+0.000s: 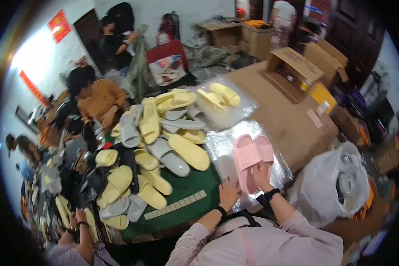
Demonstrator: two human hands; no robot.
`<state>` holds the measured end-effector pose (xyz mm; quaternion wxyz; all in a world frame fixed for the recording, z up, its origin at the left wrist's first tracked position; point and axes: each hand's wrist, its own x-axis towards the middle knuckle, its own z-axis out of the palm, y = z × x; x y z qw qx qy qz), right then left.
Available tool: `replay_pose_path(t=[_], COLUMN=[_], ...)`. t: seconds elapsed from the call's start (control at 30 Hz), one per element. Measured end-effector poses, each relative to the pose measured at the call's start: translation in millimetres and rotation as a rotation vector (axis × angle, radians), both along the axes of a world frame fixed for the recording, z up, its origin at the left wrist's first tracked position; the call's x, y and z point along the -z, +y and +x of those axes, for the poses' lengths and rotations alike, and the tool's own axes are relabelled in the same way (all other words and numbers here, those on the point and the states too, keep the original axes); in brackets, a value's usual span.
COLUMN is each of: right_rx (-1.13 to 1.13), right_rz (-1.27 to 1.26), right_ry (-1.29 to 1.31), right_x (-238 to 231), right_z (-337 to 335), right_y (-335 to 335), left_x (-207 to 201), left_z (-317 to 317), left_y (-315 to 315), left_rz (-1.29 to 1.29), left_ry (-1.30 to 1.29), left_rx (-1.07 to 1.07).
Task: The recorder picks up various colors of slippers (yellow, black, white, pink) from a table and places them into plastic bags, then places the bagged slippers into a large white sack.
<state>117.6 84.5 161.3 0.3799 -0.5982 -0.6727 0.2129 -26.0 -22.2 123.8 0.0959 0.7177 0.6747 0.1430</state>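
Observation:
A pair of pink slides (pixel 249 156) lies together on a stack of shiny clear plastic bags (pixel 219 141). My right hand (pixel 262 174) holds the pair at the near end, its fingers closed on the slides. Just left of them, my left hand (pixel 228 194) rests at the near edge of the bags with its fingers stretched out and nothing visible in it. On the green table surface (pixel 186 177) to the left is a heap of yellow slides (pixel 188 152) and grey slides (pixel 167 155). Beyond the bags, a yellow pair (pixel 219 96) sits on more clear plastic.
A strip of pale labels (pixel 175 205) lies on the green surface. An open cardboard box (pixel 292 71) stands at the far right of the brown tabletop (pixel 270 106). A big white plastic sack (pixel 328 186) is to my right. Co-workers sit and stand along the left.

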Motion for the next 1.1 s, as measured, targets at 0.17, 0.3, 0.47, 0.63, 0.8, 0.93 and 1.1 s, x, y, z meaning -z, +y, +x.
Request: replay_pose_path(t=[0.17,0.3,0.47,0.63,0.8,0.93,1.1], right_rx=[0.015,0.155,0.085,-0.029,-0.043,-0.201,-0.255], right_rz=[-0.108,-0.312,-0.431,-0.580,-0.672,-0.561,-0.210], right_ry=[0.186,0.530,0.675,0.566,0.644,0.365,0.374], right_x=[29.8,-2.6,39.8,29.4,22.1,47.3,29.2], right_z=[49.5,64.7,88.7,55.1,42.9,49.0,46.5], right_y=[-31.0,-72.8,-83.0,-78.7,-84.5,-81.3,-81.4], left_x=[22.9,37.3,32.3,32.2,21.8,27.5,27.2], left_z=[13.1,11.3,26.3,23.7,19.0,5.6,-11.1], left_y=[14.9,16.9,30.6,49.5,47.1,37.3,14.7], left_rz=[-0.093,-0.294,-0.183,-0.543,-0.629,-0.402,-0.175], left_ry=[0.086,0.161,-0.257,-1.804,-1.857,-1.631,-1.168], left_rx=[0.390,0.590,0.405,-0.288,-0.321,-0.240,-0.545])
